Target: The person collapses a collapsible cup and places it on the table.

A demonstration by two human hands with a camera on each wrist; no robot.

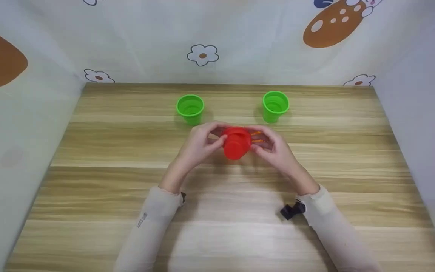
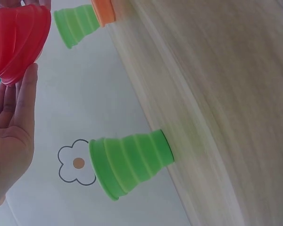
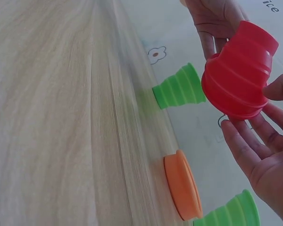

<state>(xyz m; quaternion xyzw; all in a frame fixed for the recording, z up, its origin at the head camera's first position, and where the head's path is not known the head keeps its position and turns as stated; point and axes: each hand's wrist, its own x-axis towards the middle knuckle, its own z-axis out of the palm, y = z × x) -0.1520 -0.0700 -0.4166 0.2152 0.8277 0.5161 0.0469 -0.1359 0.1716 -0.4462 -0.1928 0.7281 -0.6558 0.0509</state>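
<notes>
Both hands hold a red collapsible cup point(image 1: 236, 145) above the middle of the table; its ridged wall looks unevenly folded and tilted. From the left side, my left hand point(image 1: 201, 142) grips it by the wide rim with thumb and fingers. My right hand point(image 1: 276, 148) pinches the opposite side, with the thumb on the wall and fingers under the rim in the right wrist view. A flat orange collapsible cup point(image 3: 183, 186) sits on the table; in the head view only slivers of it show between the right fingers.
Two extended green collapsible cups stand upright beyond the hands, one green cup point(image 1: 190, 109) at left and another green cup point(image 1: 275, 107) at right. Patterned cloth point(image 1: 157, 45) borders the wooden table point(image 1: 108, 151) at the back and sides.
</notes>
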